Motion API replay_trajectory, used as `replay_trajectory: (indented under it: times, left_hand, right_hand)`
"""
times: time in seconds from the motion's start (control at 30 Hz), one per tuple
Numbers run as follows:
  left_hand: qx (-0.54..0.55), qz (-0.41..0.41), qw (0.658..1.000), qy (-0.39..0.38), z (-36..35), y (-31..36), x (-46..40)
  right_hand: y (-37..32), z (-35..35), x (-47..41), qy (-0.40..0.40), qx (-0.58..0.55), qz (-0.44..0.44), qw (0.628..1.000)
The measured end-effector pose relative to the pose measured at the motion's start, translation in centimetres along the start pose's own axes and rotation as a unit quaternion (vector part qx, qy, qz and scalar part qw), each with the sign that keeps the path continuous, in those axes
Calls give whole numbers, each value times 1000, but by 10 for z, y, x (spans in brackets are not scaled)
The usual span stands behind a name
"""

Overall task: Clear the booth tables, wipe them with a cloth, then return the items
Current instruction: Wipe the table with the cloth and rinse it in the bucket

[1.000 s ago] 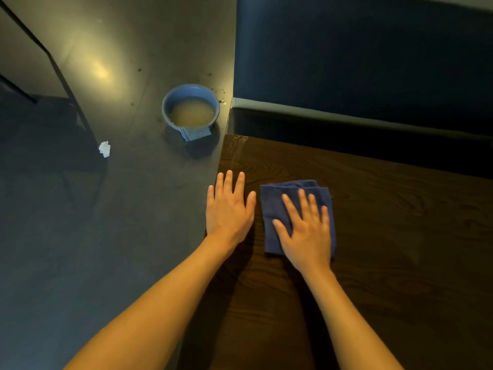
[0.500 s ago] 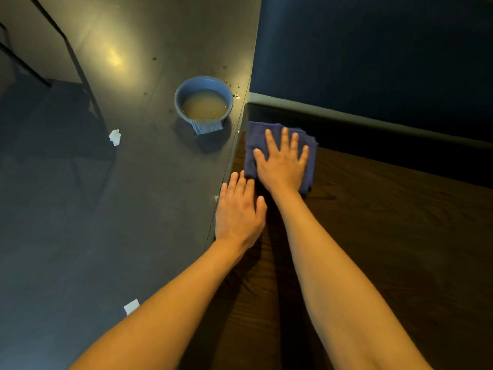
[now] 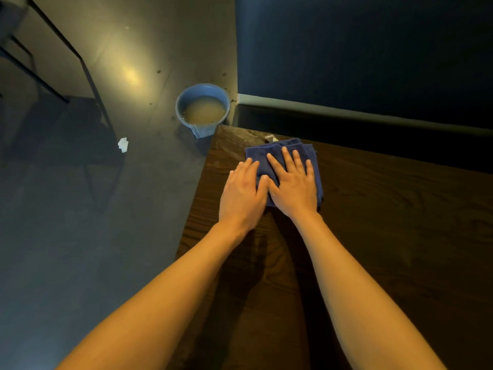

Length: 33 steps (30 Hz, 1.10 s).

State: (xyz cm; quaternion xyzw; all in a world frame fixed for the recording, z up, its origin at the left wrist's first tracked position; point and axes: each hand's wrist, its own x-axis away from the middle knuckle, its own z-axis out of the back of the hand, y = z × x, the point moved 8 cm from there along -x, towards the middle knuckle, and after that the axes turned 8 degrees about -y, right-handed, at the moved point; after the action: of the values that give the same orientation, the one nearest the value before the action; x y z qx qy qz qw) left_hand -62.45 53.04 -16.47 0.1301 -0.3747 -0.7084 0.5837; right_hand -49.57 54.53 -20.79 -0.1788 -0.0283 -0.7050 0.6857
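A folded blue cloth lies near the far left corner of the dark wooden booth table. My right hand presses flat on the cloth with its fingers spread. My left hand lies flat beside it, near the table's left edge, with its fingertips touching the cloth's left side. The tabletop looks wet and streaked around the far corner.
A blue basin of murky water stands on the grey floor just beyond the table's corner, with a cloth hanging over its rim. A crumpled white scrap lies on the floor. A dark booth seat back rises behind the table, and black metal legs stand at left.
My right hand slid the cloth out to the far left corner, then back toward me and a little right. My left hand now lies right next to it, touching the cloth.
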Motion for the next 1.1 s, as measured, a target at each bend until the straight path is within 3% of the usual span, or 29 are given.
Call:
replay_trajectory:
  times: [0.1, 0.3, 0.47, 0.6, 0.83, 1.1]
  left_hand:
    - [5, -29, 999, -40, -37, 44, 4]
    - [50, -10, 995, -90, -109, 85, 3]
    - [-191, -26, 978, -73, -148, 88, -20]
    - [-269, -22, 962, -43, -157, 98, -46]
    - [-303, -27, 951, -54, -194, 136, -64]
    - [-321, -103, 934, -120, -254, 157, 42]
  right_hand:
    - [37, 3, 31, -2, -40, 1, 999]
    - [114, 13, 84, -20, -152, 23, 988]
    - [223, 38, 135, 113, -185, -110, 970]
    - [292, 35, 162, 115, -163, -209, 957]
    - [332, 29, 180, 126, -171, -277, 937]
    - [360, 27, 200, 110, -173, -298, 932]
